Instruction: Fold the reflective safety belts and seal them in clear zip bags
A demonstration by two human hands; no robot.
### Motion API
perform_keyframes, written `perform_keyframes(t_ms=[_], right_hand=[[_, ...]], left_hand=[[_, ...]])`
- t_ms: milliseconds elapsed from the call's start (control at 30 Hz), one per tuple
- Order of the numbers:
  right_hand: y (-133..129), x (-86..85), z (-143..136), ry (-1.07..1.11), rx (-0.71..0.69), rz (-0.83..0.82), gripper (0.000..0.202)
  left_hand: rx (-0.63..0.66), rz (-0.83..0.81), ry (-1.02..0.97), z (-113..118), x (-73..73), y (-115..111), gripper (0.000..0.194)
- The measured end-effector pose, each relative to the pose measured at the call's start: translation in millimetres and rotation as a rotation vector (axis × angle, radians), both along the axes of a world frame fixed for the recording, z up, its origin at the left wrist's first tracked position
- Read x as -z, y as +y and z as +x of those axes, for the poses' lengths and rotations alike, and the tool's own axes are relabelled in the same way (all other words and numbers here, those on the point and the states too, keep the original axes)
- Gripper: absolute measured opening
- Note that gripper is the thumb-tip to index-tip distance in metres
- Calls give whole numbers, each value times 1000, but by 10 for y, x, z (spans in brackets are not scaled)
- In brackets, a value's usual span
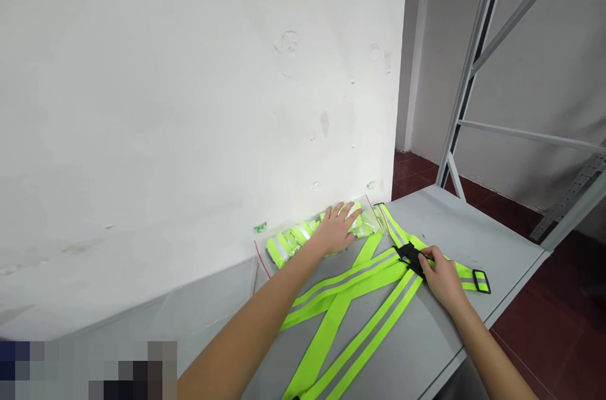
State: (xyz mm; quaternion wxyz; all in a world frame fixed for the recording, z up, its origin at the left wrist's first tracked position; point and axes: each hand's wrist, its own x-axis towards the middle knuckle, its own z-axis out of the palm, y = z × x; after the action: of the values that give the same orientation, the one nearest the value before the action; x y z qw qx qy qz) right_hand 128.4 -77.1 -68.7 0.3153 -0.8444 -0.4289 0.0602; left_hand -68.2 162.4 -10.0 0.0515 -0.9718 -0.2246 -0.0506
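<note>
A neon yellow reflective harness [362,338] with grey stripes lies spread over the grey tabletop, its straps crossing. My right hand [441,275] pinches the black plastic centre piece [409,258] where several straps meet. To the right of that hand, a black rectangular strap buckle [481,281] sits on one strap end. My left hand [335,231] rests with fingers spread on a clear zip bag [290,243] of folded yellow reflective straps, by the wall. Part of that bag is hidden under the hand. The harness's near end runs out of the picture.
A white wall [203,91] with scuffs borders the far side of the grey table [379,359]. Clear plastic bags [208,302] lie along the wall at left. A metal rack frame [468,81] stands at right, above a dark red tiled floor [549,324].
</note>
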Motion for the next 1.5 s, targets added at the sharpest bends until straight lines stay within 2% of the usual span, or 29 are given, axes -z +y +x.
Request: perform_keyframes(t_ms=[67, 167, 233, 300, 400, 500, 600, 667, 767, 867, 967, 1033, 1067, 1133, 1233, 1367, 1500], right_hand=[[-1, -12, -16, -55, 4, -10, 25], [-36, -33, -53, -169, 32, -32, 29], [-90, -41, -75, -233, 58, -45, 33], [-166, -46, -88, -297, 77, -67, 37], [-303, -75, -82, -440, 105, -143, 44], [-473, -155, -20, -578, 176, -200, 47], [-697, -239, 132, -632, 265, -222, 48], [-859, -265, 270, -554, 288, -270, 47], [-1035, -278, 436, -234, 278, -293, 34], [-1041, -373, 445, 218, 242, -47, 30], [-897, -605, 302, 725, 128, 304, 40], [-777, -777, 183, 941, 63, 436, 42], [-725, -846, 130, 996, 37, 452, 43], [-655, -934, 46, 1028, -7, 433, 45], [-668, -948, -20, 966, -42, 388, 45], [-895, -861, 10, 824, 24, 387, 42], [-1175, -665, 145, 714, 123, 340, 41]], left_hand=[[-3, -13, 12, 9, 37, 19, 68], [-1, -16, -12, 52, 10, -19, 69], [17, -6, -62, 123, -10, -149, 65], [84, -34, -111, 253, 5, -374, 58], [275, -175, -140, 548, 115, -784, 48], [281, -237, -136, 865, 287, -1093, 53], [254, -295, -115, 1075, 436, -1200, 60], [264, -325, -95, 1135, 493, -1187, 60], [289, -356, -72, 1151, 506, -1129, 60], [307, -397, -37, 1144, 458, -1105, 60], [365, -459, 21, 1123, 374, -1156, 59], [438, -493, 45, 1088, 309, -1226, 56], [476, -503, 42, 1066, 276, -1264, 54], [534, -505, -2, 1026, 216, -1335, 50], [558, -498, -68, 1015, 150, -1389, 43], [527, -485, -58, 1084, 87, -1341, 38], [473, -495, -13, 1155, -17, -1190, 40]])
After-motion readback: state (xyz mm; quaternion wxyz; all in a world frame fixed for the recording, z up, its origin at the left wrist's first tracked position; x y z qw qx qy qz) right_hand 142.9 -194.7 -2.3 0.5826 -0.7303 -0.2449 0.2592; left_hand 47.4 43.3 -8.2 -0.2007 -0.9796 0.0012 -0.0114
